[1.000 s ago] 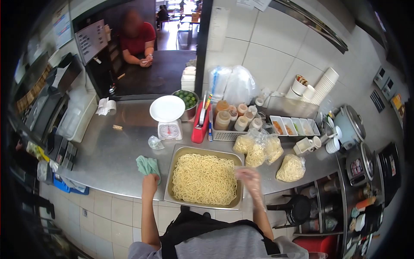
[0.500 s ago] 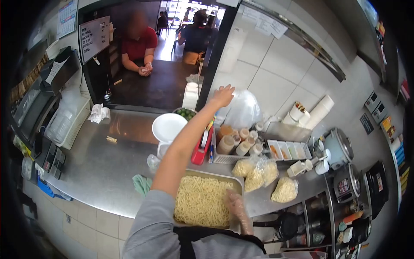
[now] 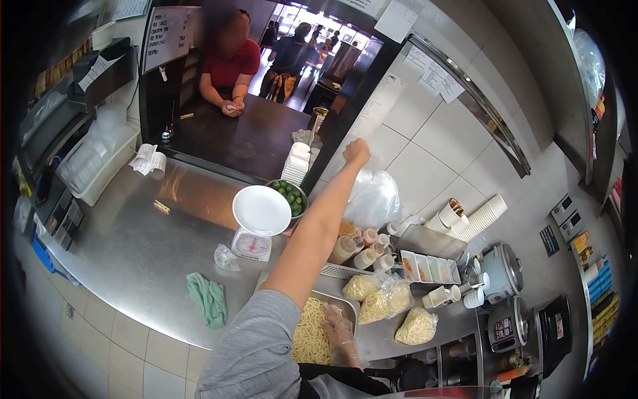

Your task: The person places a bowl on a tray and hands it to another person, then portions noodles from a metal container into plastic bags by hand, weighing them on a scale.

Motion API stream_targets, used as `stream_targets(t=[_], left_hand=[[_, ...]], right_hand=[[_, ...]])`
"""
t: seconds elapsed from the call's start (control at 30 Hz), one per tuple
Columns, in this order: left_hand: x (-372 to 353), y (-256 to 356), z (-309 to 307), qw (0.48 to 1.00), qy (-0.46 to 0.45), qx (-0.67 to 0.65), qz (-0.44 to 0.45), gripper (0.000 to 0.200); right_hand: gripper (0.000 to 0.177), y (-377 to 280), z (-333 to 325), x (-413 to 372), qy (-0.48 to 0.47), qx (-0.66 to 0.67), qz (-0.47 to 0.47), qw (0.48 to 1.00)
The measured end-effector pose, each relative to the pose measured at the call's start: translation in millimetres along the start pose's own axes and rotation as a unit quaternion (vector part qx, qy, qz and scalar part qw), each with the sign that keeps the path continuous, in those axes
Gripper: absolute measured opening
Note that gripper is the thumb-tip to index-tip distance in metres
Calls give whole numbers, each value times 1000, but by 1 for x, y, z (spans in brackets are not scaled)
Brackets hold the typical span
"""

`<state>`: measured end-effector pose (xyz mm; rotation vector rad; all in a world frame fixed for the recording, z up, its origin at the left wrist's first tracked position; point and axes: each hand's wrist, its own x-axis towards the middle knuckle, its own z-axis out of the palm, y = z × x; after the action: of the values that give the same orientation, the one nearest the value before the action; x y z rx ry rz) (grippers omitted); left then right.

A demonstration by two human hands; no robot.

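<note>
My left hand is bare and stretched out to the tiled wall, just above a clear plastic bag. Its fingers are closed; what they pinch, if anything, is too small to tell. A transparent glove covers my right hand, which lies on yellow noodles at the right side of a metal tray, fingers apart. Left of my forearm, a white scale bears a round white plate. Small green fruits fill a bowl beside it.
A green cloth and a crumpled plastic bag lie on the steel counter. Sauce bottles, bagged noodles and a topping container stand to the right. Behind the hatch, a person leans on a dark counter.
The view has shifted. My left hand has gone from spread fingers to closed ones near the wall. The scale's dial has come into sight; my right hand remains at the noodles.
</note>
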<state>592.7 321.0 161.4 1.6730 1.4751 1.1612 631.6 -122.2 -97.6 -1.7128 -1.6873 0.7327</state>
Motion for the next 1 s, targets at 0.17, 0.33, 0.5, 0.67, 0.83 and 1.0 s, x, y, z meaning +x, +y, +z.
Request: stream_targets(t=[0.17, 0.33, 0.5, 0.67, 0.83, 1.0], left_hand=[[-18, 76, -53, 962, 109, -167, 185, 13], [-109, 119, -126, 924, 126, -195, 306, 16], [-154, 81, -155, 887, -22, -295, 355, 20], [-183, 28, -178, 902, -145, -369, 173, 17], [-205, -24, -174, 909, -231, -344, 43, 22], [-281, -58, -156, 951, 109, 16, 290, 45]], right_hand=[[47, 2, -2, -1, 0, 46, -17, 999], [58, -25, -19, -1, -55, -196, -15, 979], [72, -42, -50, -19, -22, -33, -97, 995], [102, -129, -95, 1, 39, 409, -126, 903], [102, -166, -98, 20, 83, 484, -204, 847], [83, -178, -73, 32, 95, 481, -184, 852]])
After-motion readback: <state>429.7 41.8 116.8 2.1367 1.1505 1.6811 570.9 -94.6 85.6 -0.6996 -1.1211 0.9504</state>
